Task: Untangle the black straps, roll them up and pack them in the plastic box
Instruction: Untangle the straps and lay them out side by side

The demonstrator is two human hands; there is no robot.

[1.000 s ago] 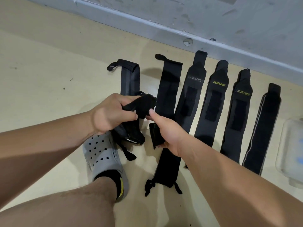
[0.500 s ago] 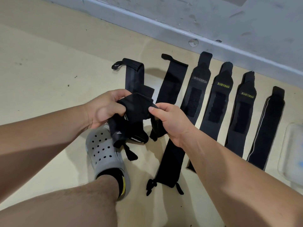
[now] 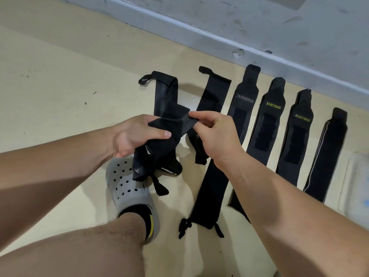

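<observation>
Hands have drawn slightly apart since half a second ago. Head view: the left hand (image 3: 137, 134) grips the tangled strap (image 3: 159, 150), thumb laid across the fabric and fingers curled beneath. The right hand (image 3: 215, 134), earlier clasping the bunch, now pinches a strap edge between thumb and forefinger, stretching a band between both hands. The bunch hangs above the grey clog (image 3: 127, 188). Six flat straps (image 3: 269, 124) lie unchanged in a row on the floor (image 3: 60, 86), with the plastic box (image 3: 357, 186) at the far right edge.

Beige floor (image 3: 60, 80) meets a scuffed grey wall (image 3: 239, 21).
</observation>
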